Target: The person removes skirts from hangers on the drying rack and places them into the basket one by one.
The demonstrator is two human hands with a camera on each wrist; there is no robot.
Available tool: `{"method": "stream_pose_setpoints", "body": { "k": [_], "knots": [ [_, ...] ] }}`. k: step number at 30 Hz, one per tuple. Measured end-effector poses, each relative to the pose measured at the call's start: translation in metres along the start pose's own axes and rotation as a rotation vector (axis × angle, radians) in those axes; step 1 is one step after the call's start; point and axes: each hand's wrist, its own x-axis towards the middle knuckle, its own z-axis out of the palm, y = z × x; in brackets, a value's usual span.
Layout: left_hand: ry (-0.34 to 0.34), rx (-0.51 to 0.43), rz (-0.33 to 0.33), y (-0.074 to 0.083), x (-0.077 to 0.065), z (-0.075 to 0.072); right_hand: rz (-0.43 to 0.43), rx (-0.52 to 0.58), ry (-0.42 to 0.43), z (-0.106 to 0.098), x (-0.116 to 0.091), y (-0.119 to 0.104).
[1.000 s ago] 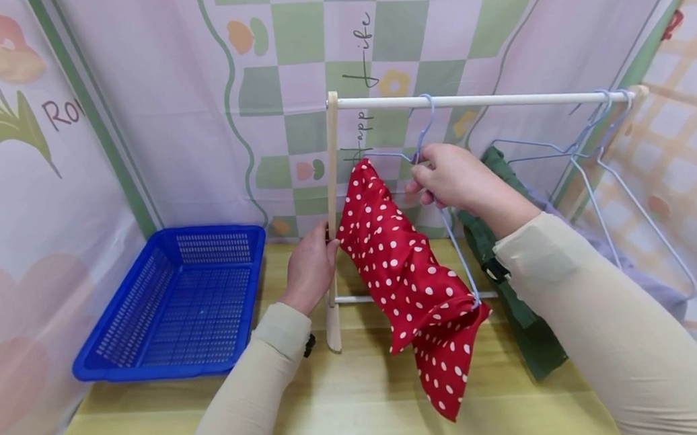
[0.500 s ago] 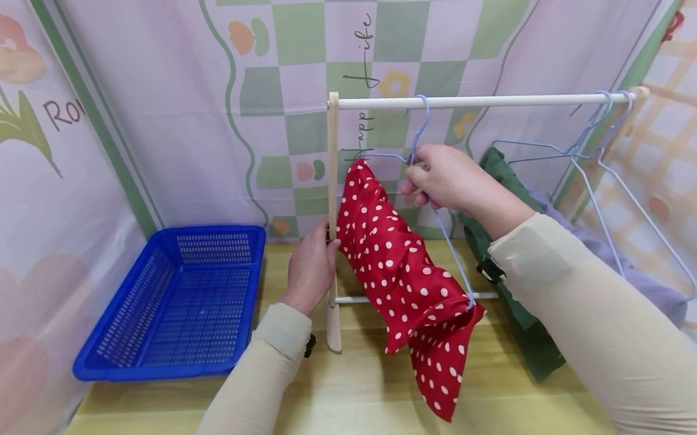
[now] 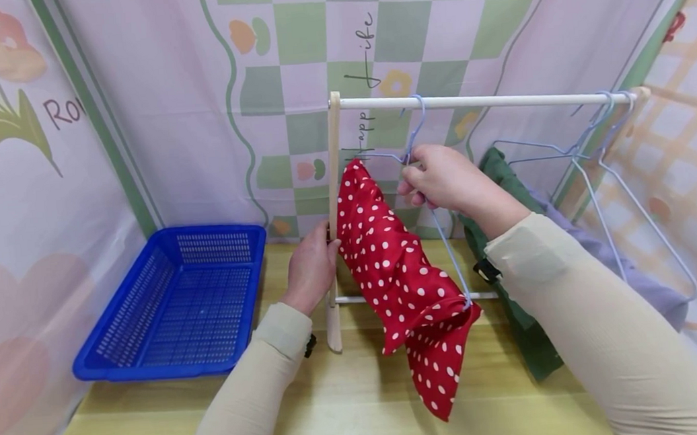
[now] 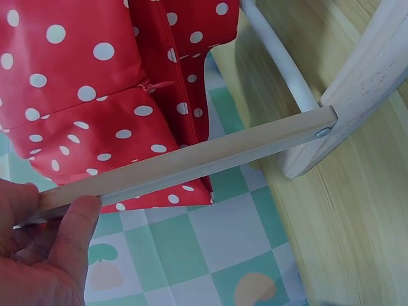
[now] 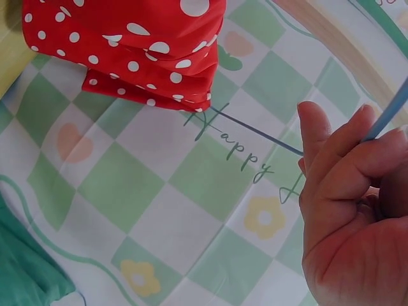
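My right hand [image 3: 439, 179] pinches a blue wire hanger [image 3: 418, 126] just under its hook, which loops over the white rail [image 3: 498, 101]. From this hanger droops a red cloth with white polka dots [image 3: 387, 255], its lower corner hanging down in front. In the right wrist view the fingers curl round the hanger's wire [image 5: 389, 115]. My left hand [image 3: 312, 264] grips the rack's wooden upright [image 3: 333, 158], thumb on the near side. The left wrist view shows fingers and thumb round that wooden bar [image 4: 191, 159], with the red cloth right behind it.
A blue plastic basket [image 3: 248, 251] stands on the wooden table [image 3: 337, 407] at the left. At the rack's right end hang more blue hangers [image 3: 644, 197], a dark green cloth [image 3: 530, 339] and a lavender cloth [image 3: 645, 291]. A patterned curtain [image 3: 275, 40] closes off the back.
My right hand has slid the hanger with the red polka-dot cloth a little to the left along the rail. The left hand has stayed on the upright.
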Motion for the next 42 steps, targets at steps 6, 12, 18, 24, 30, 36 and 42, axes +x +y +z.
{"method": "stream_pose_setpoints", "body": {
  "k": [6, 12, 18, 24, 30, 36, 42],
  "knots": [
    [0.003, -0.007, -0.002, 0.0, 0.0, 0.0, 0.006, 0.002, -0.006, 0.001, 0.001, -0.001],
    [0.002, -0.028, -0.013, 0.0, 0.001, 0.0, 0.009, 0.011, -0.007, 0.002, 0.002, -0.001],
    [0.001, -0.036, -0.019, 0.001, 0.001, 0.0, 0.012, 0.01, 0.002, 0.002, 0.001, -0.001],
    [-0.006, -0.055, -0.029, 0.003, 0.001, -0.001, 0.013, 0.005, 0.002, 0.002, 0.001, 0.0],
    [0.001, -0.083, -0.051, 0.002, -0.001, 0.0, 0.009, 0.007, 0.001, 0.002, 0.002, 0.0],
    [0.036, -0.09, -0.034, 0.002, -0.006, 0.0, 0.006, 0.006, 0.004, 0.002, 0.001, 0.0],
    [0.141, -0.126, -0.01, 0.004, -0.014, -0.002, 0.008, 0.01, 0.006, 0.001, 0.001, 0.001]
  ]
}}
